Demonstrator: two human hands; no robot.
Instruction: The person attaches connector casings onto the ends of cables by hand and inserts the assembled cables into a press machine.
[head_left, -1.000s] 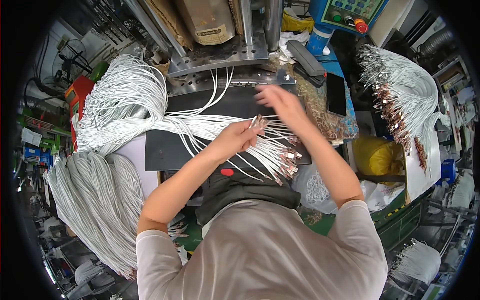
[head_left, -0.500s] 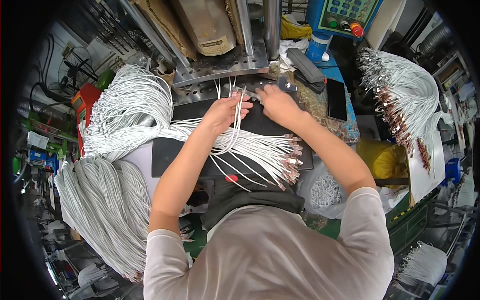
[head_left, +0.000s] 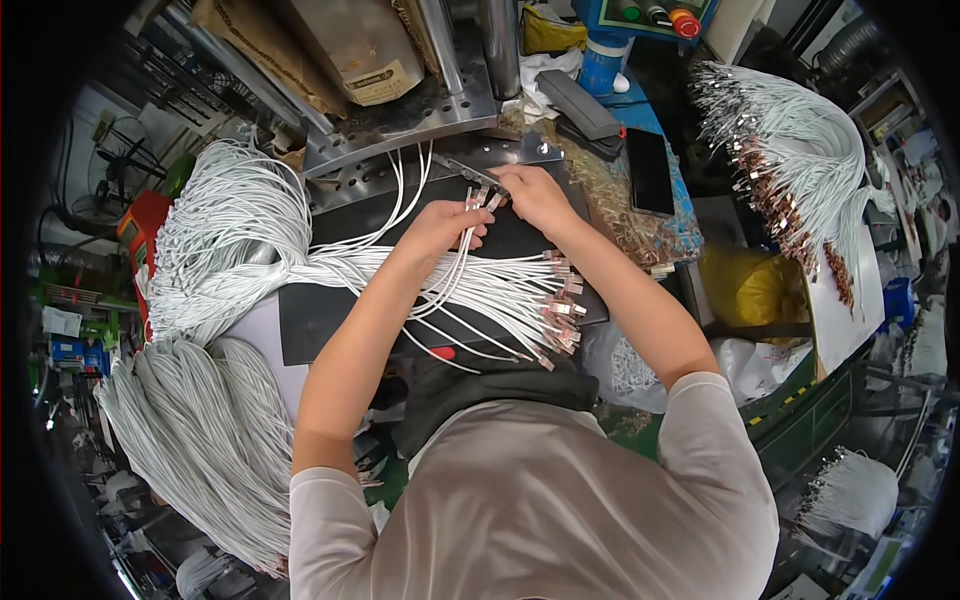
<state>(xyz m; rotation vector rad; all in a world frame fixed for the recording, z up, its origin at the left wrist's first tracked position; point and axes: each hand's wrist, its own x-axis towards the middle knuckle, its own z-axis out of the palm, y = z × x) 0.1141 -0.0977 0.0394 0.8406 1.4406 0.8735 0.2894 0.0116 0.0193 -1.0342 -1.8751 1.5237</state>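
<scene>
Two hands (head_left: 490, 210) pinch three white cables (head_left: 470, 215).

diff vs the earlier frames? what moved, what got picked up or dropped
Both hands moved forward from over the fanned cable ends to the press plate. The left hand now holds a few white cables up toward the fixture; the right hand sits at their metal tips by the black bar. Nothing visibly dropped. Cable bundles, phone and black mat stayed put.
</scene>
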